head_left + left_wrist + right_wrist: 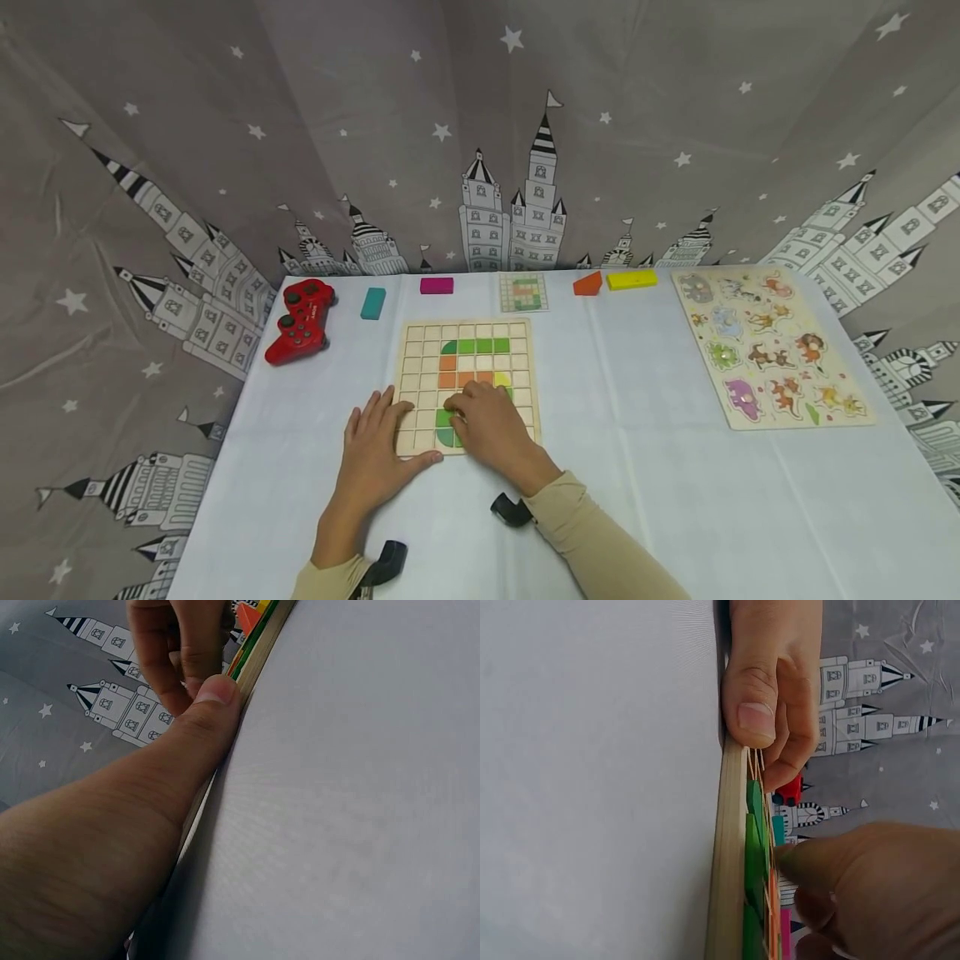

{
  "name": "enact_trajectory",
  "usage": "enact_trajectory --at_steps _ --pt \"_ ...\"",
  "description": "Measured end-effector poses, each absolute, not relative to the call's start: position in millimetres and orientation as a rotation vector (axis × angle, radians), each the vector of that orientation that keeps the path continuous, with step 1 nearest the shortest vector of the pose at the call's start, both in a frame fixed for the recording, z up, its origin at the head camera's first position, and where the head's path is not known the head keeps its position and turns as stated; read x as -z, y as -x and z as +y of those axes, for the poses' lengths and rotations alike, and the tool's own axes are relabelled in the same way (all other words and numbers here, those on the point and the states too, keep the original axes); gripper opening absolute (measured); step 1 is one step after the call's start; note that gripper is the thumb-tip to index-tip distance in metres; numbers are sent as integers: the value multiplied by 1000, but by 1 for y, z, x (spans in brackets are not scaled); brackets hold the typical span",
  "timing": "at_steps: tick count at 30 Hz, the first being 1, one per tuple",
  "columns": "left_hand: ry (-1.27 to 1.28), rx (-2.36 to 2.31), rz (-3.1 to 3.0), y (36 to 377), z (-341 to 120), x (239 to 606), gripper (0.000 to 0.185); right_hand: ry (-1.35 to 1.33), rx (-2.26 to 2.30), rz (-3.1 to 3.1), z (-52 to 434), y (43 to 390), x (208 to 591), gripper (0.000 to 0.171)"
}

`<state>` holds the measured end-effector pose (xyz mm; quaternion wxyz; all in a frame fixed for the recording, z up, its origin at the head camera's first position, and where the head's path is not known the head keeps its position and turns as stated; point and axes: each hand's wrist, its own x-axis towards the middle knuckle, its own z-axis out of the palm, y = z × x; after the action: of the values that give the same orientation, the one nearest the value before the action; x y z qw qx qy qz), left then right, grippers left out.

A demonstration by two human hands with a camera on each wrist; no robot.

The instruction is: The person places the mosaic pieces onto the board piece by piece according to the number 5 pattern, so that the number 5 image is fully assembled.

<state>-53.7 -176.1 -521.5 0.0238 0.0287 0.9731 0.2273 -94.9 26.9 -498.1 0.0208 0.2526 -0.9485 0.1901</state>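
- Castle-print grey cloth hangs behind my white-covered table (637,400), where the wooden grid board (420,346) lies just ahead of me.
- My left hand (375,454) lies flat, fingers straight, thumb pressed to the board's near edge, I judge to steady it.
- My right hand (487,425) curls over green tiles (480,345); whether it pinches one, I cannot tell.

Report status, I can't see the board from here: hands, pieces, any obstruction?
Left hand flat, steadying grid board. Right hand fingertips on green piece. Nothing blocking.
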Motion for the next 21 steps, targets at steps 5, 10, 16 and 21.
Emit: enact_trajectory --at_steps 5,10,16,21 --pt "-98 -718 3019 51 -177 522 94 -836 -622 -2945 27 93 498 19" --pt "-122 -717 3046 53 -177 523 94 -808 -561 -2944 28 94 498 17" --pt "-122 -708 3041 54 -175 525 93 -772 -543 -2947 30 95 500 16" --pt "-114 -718 3022 51 -174 527 95 -761 -571 -2963 36 90 500 15"
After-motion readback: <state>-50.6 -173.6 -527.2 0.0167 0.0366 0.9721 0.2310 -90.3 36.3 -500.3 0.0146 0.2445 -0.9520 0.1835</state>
